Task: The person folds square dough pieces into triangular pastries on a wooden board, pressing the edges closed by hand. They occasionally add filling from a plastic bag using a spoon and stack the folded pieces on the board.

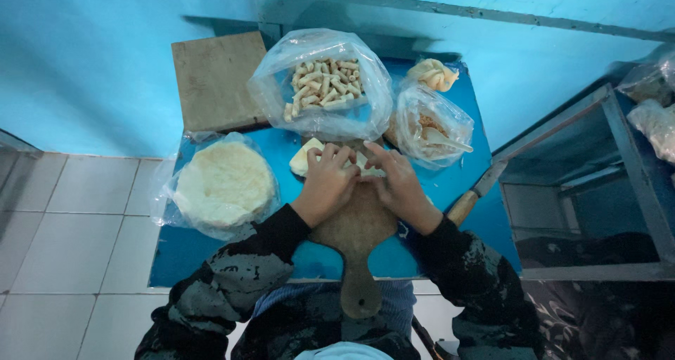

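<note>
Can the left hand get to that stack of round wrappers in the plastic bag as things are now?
Probably yes. The stack of round wrappers lies just beside the left hand, with only bare blue table between, though the hand is busy on the wooden board.

Matt wooden board [355, 237], glossy plastic bags [320, 86]

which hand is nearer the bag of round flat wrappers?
Left. The left hand works the pale wrapper piece on the wooden board, just right of the wrapper bag. The right hand lies beyond it, farther from the bag.
</note>
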Demonstrator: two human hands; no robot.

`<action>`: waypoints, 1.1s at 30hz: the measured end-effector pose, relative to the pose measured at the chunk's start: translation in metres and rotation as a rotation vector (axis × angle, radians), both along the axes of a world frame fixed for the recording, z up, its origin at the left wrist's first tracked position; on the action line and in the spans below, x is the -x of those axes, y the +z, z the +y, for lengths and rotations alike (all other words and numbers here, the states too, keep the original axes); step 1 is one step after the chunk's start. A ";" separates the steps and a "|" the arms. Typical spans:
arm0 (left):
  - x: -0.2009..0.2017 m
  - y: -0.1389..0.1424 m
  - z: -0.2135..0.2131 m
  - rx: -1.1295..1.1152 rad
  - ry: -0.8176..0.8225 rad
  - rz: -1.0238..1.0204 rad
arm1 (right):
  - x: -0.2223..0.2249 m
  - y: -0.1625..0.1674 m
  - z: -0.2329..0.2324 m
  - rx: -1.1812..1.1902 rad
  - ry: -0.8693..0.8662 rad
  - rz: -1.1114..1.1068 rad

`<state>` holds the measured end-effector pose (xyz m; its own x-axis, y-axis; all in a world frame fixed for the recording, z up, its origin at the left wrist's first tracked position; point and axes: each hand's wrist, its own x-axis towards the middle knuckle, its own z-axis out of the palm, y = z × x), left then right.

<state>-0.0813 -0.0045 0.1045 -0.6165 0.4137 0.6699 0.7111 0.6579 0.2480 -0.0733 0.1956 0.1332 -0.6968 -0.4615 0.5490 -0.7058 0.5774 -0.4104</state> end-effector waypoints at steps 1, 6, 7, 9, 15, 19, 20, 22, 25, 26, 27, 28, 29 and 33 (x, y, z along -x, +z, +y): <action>0.000 -0.001 0.000 -0.002 0.004 -0.007 | -0.001 0.001 0.000 -0.027 -0.018 -0.032; 0.003 -0.002 0.000 -0.008 -0.006 -0.004 | -0.002 0.006 0.001 -0.099 0.029 0.003; 0.003 -0.002 0.000 -0.008 -0.003 -0.002 | -0.002 0.007 0.001 -0.094 0.040 0.015; 0.003 -0.003 0.000 -0.029 -0.022 -0.022 | -0.002 0.007 0.000 -0.079 0.055 0.044; 0.006 -0.003 -0.002 -0.065 -0.038 -0.113 | 0.002 -0.001 -0.002 -0.037 0.036 0.080; 0.007 -0.005 -0.004 -0.099 -0.023 -0.111 | 0.002 -0.005 -0.002 -0.040 0.007 0.045; 0.008 -0.006 -0.004 -0.076 -0.020 -0.111 | 0.003 -0.005 -0.002 -0.049 -0.011 0.025; 0.011 -0.007 -0.004 -0.028 -0.016 -0.110 | 0.003 -0.005 -0.003 -0.062 -0.020 0.033; 0.012 -0.011 -0.003 -0.040 -0.005 -0.063 | 0.003 -0.006 -0.003 -0.044 -0.004 0.088; 0.013 -0.012 -0.003 -0.031 -0.005 -0.058 | 0.003 -0.006 -0.003 -0.033 0.004 0.115; 0.014 -0.013 -0.002 -0.023 -0.005 -0.053 | 0.003 -0.006 -0.003 -0.052 0.000 0.109; 0.014 -0.013 -0.002 -0.015 -0.004 -0.048 | 0.004 -0.007 -0.003 -0.071 -0.002 0.105; 0.014 -0.014 -0.002 -0.015 0.005 -0.046 | 0.004 -0.008 -0.003 -0.089 -0.004 0.101; 0.015 -0.014 -0.003 -0.040 0.015 -0.007 | 0.007 -0.012 -0.002 -0.118 -0.017 0.157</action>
